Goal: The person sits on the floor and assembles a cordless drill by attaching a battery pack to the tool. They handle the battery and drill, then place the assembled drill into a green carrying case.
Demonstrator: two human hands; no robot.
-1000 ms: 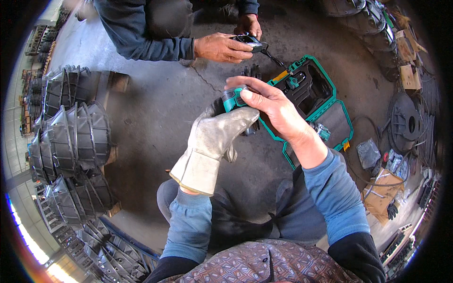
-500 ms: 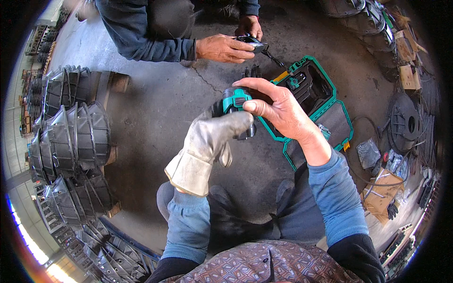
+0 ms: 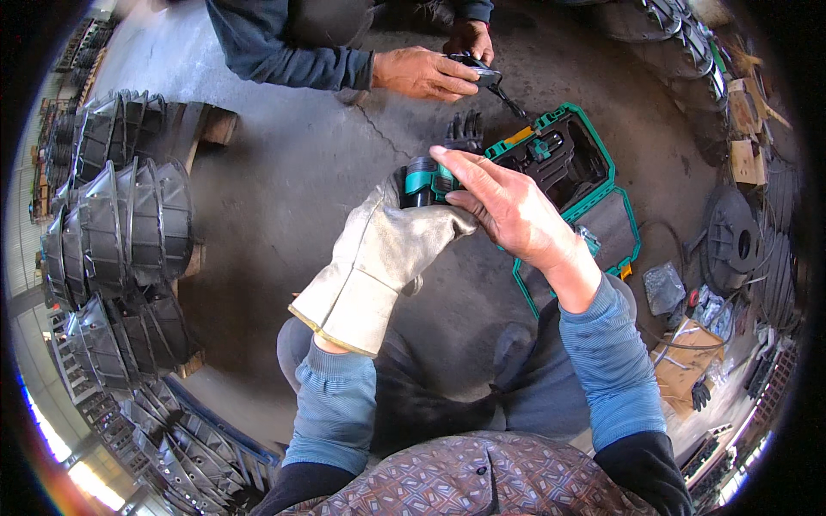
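A compact green-and-black power tool with a round black end is held in front of me; its exact kind is hard to make out. My left hand, in a pale work glove, is closed around it from below and the left. My bare right hand grips its right side, fingers over the top and thumb beneath, covering much of it. Just beyond my right hand lies an open green-edged tool case with a black moulded inside, holding another green-and-black piece.
Across from me a co-worker's hands hold a black device with a cord. A dark glove lies on the floor by the case. Ribbed dark metal parts are stacked at left. Cardboard, a plastic bag and a round metal part lie at right.
The tool has turned in my hands, its round end now pointing more to the left. My right fingers have moved further over it. The co-worker's hands appear slightly higher and further right.
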